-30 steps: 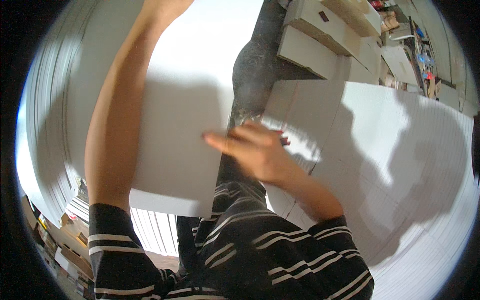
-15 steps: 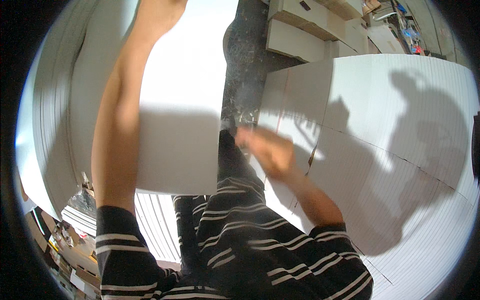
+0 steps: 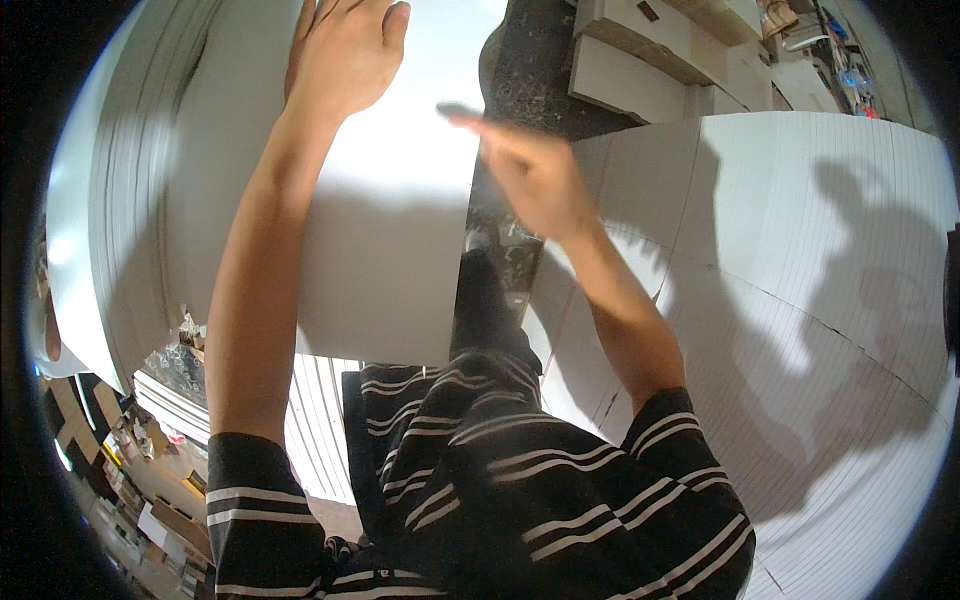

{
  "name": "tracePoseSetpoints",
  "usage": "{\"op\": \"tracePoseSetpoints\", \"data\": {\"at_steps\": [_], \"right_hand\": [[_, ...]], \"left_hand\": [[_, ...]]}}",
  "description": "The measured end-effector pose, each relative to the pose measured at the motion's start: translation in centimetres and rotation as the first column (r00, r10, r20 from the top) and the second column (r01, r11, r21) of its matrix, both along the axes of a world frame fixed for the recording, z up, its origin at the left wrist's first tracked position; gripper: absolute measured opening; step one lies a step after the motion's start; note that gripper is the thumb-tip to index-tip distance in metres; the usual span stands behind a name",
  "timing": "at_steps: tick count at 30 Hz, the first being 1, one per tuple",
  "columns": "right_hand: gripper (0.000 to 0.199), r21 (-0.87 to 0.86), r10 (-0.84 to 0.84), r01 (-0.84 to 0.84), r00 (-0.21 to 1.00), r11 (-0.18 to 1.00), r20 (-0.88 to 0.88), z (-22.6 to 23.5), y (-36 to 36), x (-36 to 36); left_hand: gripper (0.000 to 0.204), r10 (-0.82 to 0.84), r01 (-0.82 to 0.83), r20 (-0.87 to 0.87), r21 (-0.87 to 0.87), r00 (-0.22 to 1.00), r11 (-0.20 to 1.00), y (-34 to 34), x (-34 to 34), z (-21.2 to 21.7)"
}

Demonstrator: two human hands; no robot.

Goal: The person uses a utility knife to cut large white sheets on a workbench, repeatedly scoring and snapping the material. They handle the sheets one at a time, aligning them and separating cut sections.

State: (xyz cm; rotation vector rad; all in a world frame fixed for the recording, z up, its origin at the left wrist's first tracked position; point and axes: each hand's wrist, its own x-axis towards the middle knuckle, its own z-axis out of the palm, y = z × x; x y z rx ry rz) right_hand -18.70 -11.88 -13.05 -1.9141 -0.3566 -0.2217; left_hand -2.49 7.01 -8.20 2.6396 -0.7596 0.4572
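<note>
Packing workshop; stacked white corrugated sheets (image 3: 800,300), flat cardboard boxes (image 3: 640,60), cluttered floor

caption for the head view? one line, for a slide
Left hand flat on a white sheet; right hand at its edge, beside stacked white sheets.

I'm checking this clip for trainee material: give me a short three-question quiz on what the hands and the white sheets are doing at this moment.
1. True or false: the left hand lies palm down, fingers spread, on the large flat white cardboard sheet.
2. Which hand is at the right-hand edge of that sheet? A) the left hand B) the right hand C) neither
3. Fill in: right of the dark floor gap lies a wide stack of ribbed white ____.

Key: 1 true. 2 B; it is blurred, so whether it grips the edge cannot be told. 3 boards.
</note>
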Motion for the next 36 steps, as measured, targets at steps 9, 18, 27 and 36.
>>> {"op": "tracePoseSetpoints", "data": {"at_steps": [9,18,27,36], "right_hand": [[0.063,-0.237,0.281,-0.338,0.928,0.911,-0.246,0.5,7.0,-17.4],[0.037,0.0,-0.15,0.193,0.766,0.981,-0.625,-1.6,7.0,-29.3],[0.035,0.235,-0.418,0.797,0.513,0.556,-0.75,0.2,9.8,-25.9],[0.027,0.339,-0.285,0.676,0.635,0.654,-0.718,2.8,12.6,-19.1]], "left_hand": [[0.042,0.033,-0.033,0.024,0.021,0.999,0.999,0.3,0.8,-1.6],[0.055,-0.393,0.401,-0.094,0.311,0.915,0.861,-0.1,-9.2,-1.0],[0.025,-0.795,0.872,-0.607,-0.39,-0.001,0.297,12.8,-28.1,-0.5],[0.021,-0.724,0.46,-0.347,-0.591,0.596,0.662,19.6,-25.7,1.0]]}}
